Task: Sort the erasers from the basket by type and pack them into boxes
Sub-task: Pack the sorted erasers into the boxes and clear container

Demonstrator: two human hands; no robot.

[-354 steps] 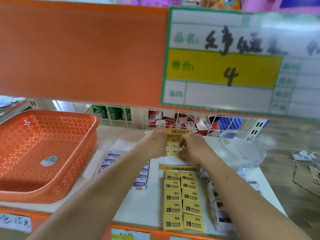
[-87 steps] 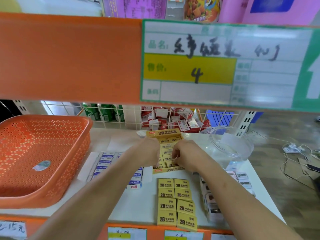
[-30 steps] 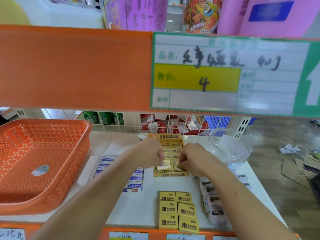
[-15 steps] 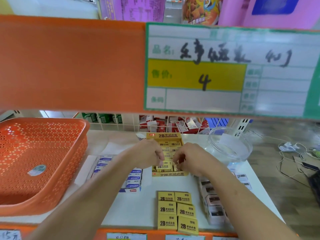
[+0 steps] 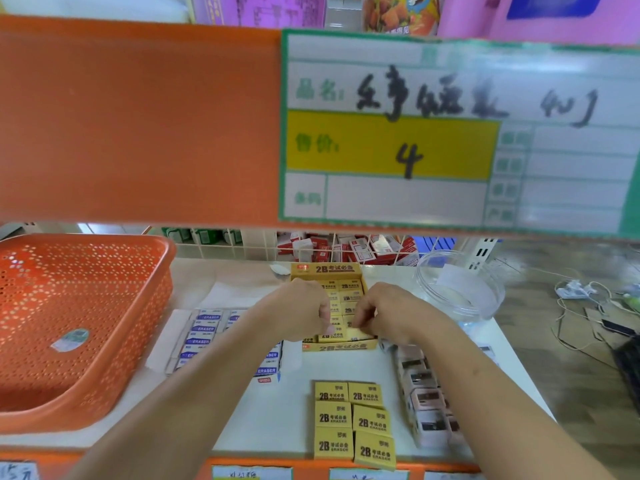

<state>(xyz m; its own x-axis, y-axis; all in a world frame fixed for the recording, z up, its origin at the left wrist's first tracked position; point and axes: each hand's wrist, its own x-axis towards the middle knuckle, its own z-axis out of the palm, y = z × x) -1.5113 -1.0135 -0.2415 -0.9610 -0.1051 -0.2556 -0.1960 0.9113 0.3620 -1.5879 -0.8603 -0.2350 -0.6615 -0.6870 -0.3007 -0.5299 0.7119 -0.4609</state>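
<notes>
Orange shelf [image 5: 138, 116], wire divider [image 5: 242, 249], wooden floor [image 5: 543, 263]

Stationery shop aisle: a green-bordered paper price label [image 5: 450, 133], a handwritten 4 on its yellow band, fronts the orange metal shelf edge [image 5: 138, 116]. More handwritten paper price tags [image 5: 251, 474] line the lower shelf's lip. Small red-and-white cartons [image 5: 363, 247] sit behind white wire dividers [image 5: 221, 251]; yellow 2B erasers [image 5: 349, 287] sit in a yellow cardboard display box [image 5: 325, 270].

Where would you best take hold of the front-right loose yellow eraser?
Probably its free right and front edges. The yellow eraser lies flat, flanked by neighbours on its left and behind, so come from the front right, slide it clear, then pinch its sides.
</notes>
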